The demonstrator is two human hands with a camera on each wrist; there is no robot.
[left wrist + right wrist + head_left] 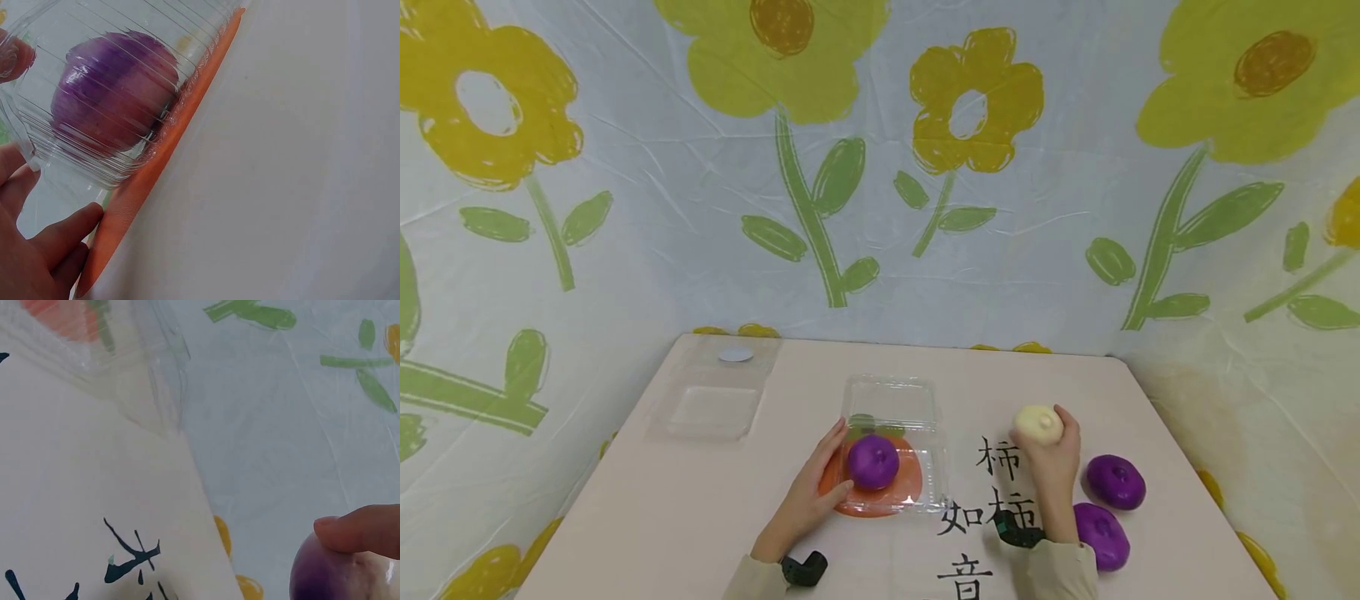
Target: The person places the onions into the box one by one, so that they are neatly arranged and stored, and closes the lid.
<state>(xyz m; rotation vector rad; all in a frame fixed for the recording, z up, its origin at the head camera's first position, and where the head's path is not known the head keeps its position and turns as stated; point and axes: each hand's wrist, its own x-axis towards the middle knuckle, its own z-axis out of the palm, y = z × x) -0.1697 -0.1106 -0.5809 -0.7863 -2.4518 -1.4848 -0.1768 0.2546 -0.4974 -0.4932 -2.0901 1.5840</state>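
Note:
My left hand (812, 487) grips the left edge of a clear plastic clamshell box (928, 467), thumb on its front-left rim and fingers along its side. The box stands with its lid folded back, over an orange persimmon print. A glossy round purple vegetable (873, 462), onion- or turnip-like, sits in its left half; in the left wrist view the vegetable (115, 90) shows through the ribbed wall. To the right, my right hand (1056, 446) holds a similar vegetable (1037, 424), cream side with a nub showing. The right wrist view shows purple on that vegetable (309, 575) under the thumb.
Two more purple vegetables, one farther back (1116, 482) and one nearer (1102, 536), lie right of my right forearm. Another clear clamshell box (715, 408) stands open at the back left. Black characters mark the pale table (647, 500); a flower-printed cloth (1052, 250) surrounds it.

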